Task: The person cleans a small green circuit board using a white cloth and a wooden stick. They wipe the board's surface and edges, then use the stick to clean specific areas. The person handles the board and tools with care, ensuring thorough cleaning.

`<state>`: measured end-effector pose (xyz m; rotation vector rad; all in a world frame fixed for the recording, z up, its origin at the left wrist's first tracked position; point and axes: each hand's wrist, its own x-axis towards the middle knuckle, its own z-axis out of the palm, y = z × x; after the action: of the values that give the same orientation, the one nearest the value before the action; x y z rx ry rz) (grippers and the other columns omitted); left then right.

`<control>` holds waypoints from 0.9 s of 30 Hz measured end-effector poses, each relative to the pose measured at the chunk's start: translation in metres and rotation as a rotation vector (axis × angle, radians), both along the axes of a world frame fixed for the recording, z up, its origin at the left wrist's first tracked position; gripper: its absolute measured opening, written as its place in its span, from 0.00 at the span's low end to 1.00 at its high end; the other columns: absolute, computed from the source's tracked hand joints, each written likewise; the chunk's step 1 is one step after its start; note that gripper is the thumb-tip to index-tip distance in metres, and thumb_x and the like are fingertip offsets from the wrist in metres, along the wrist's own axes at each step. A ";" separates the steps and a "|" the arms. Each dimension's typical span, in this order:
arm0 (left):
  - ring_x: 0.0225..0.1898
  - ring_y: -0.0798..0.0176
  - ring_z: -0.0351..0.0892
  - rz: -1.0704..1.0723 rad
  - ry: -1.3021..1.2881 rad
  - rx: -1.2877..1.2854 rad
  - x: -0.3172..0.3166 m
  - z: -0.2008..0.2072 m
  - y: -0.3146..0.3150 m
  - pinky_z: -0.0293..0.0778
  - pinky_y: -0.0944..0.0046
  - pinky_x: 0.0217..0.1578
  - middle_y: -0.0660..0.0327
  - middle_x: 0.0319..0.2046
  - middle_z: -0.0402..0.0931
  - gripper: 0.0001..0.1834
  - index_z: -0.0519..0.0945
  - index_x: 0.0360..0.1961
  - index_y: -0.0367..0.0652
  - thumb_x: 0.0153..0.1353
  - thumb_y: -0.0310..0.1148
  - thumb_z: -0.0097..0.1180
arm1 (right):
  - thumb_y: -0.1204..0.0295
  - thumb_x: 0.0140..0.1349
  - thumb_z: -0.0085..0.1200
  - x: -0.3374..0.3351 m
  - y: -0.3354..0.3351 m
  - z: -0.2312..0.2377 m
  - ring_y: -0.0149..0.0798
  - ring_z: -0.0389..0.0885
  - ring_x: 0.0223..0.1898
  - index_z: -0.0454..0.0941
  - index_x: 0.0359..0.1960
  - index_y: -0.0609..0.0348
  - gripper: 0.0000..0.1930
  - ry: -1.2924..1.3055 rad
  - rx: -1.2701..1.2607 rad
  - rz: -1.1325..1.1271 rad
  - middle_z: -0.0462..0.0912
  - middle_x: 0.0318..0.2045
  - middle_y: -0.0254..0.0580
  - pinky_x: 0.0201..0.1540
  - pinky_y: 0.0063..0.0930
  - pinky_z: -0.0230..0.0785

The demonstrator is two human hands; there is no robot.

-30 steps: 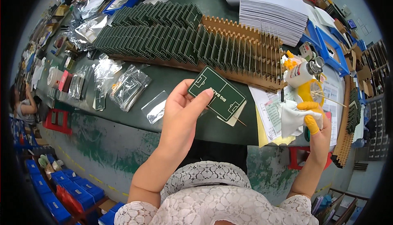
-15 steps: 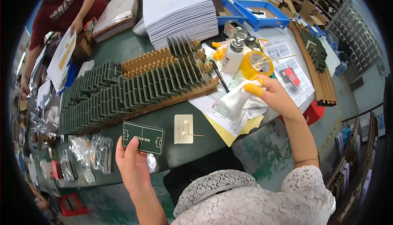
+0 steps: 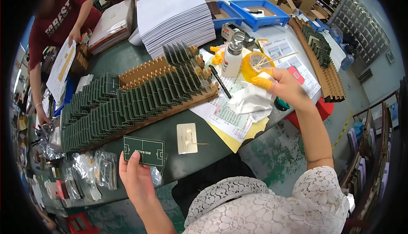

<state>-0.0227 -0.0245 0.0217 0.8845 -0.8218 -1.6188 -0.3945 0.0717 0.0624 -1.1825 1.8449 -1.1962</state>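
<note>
Drawn clear of the cream card (image 3: 182,134) it overlapped a second ago, the green football-pitch card (image 3: 151,146) is in your left hand (image 3: 139,181), in front of the slotted brown rack (image 3: 144,68). Your dark green table (image 3: 114,57) carries that rack, lined with slanting green cards (image 3: 140,103). Beyond the rack stands a tall white paper stack (image 3: 172,15). Right of the rack, your right hand (image 3: 282,85), in yellow finger cots (image 3: 260,82), pinches a crumpled white cloth (image 3: 250,102). Your left thumb and fingers pinch the green card. Before the rack's right end lies the cream card, a thin wooden stick (image 3: 199,143) across it.
</note>
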 end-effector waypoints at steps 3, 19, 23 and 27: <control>0.39 0.69 0.77 0.006 0.005 -0.003 0.002 -0.001 0.001 0.73 0.68 0.43 0.60 0.39 0.78 0.13 0.74 0.46 0.36 0.60 0.25 0.56 | 0.64 0.61 0.59 -0.008 -0.001 0.004 0.22 0.75 0.34 0.82 0.39 0.64 0.14 -0.169 0.042 -0.003 0.82 0.31 0.30 0.35 0.17 0.66; 0.41 0.68 0.76 0.020 -0.027 0.011 0.008 -0.003 0.001 0.72 0.66 0.45 0.60 0.41 0.77 0.16 0.72 0.49 0.36 0.60 0.26 0.56 | 0.71 0.55 0.61 0.002 0.023 -0.043 0.44 0.77 0.42 0.77 0.44 0.65 0.16 0.751 0.083 0.044 0.79 0.36 0.45 0.45 0.33 0.69; 0.42 0.68 0.76 -0.019 -0.041 0.003 0.005 -0.006 -0.001 0.72 0.66 0.45 0.60 0.41 0.77 0.16 0.72 0.49 0.36 0.60 0.27 0.56 | 0.72 0.54 0.62 0.026 0.024 -0.034 0.45 0.76 0.38 0.78 0.37 0.62 0.11 0.805 -0.038 -0.092 0.76 0.36 0.46 0.42 0.34 0.69; 0.41 0.68 0.77 -0.038 -0.028 0.002 0.000 -0.006 0.000 0.73 0.66 0.45 0.60 0.42 0.77 0.16 0.72 0.49 0.36 0.60 0.26 0.55 | 0.71 0.52 0.63 0.065 0.018 -0.056 0.46 0.75 0.36 0.77 0.34 0.61 0.11 1.078 0.005 0.021 0.76 0.32 0.44 0.40 0.38 0.68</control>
<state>-0.0227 -0.0245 0.0157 0.8997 -0.8610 -1.6433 -0.3296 0.0894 0.0062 -2.0738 2.5235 -0.5126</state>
